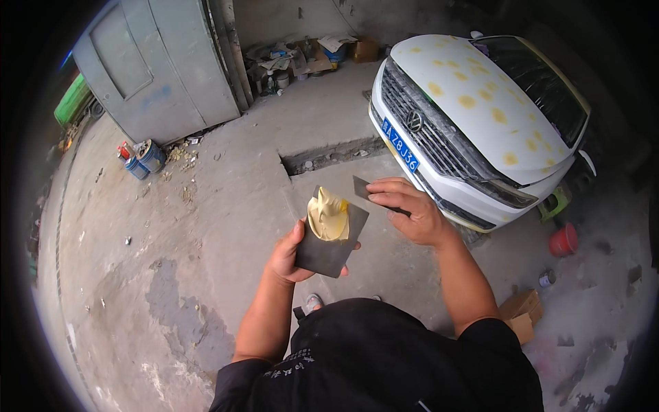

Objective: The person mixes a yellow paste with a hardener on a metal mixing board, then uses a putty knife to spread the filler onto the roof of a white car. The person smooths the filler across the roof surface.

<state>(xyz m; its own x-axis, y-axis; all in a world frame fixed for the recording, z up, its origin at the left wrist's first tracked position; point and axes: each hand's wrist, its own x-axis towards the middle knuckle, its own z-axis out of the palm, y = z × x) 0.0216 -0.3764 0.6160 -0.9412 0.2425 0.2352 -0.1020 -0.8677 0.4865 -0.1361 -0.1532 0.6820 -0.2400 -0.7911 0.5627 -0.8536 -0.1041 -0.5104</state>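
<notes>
My left hand point(288, 255) grips a dark flat mixing plate point(328, 254) from its left and lower edges, with fingertips showing past its right side. On the plate sits a peaked mound of pale yellow body filler point(328, 214), with a brighter yellow streak at its right. In my right hand point(420, 214) is a thin dark putty spreader point(371, 195), pinched between fingers and thumb. The spreader is held up just right of the plate, apart from the filler.
A white car point(473, 117) with yellow filler patches on its hood stands at right. A floor trench point(333, 156) lies ahead. Blue buckets point(149, 156) stand by a grey metal door point(154, 69). A red bucket point(563, 240) and a cardboard box point(522, 312) are at right.
</notes>
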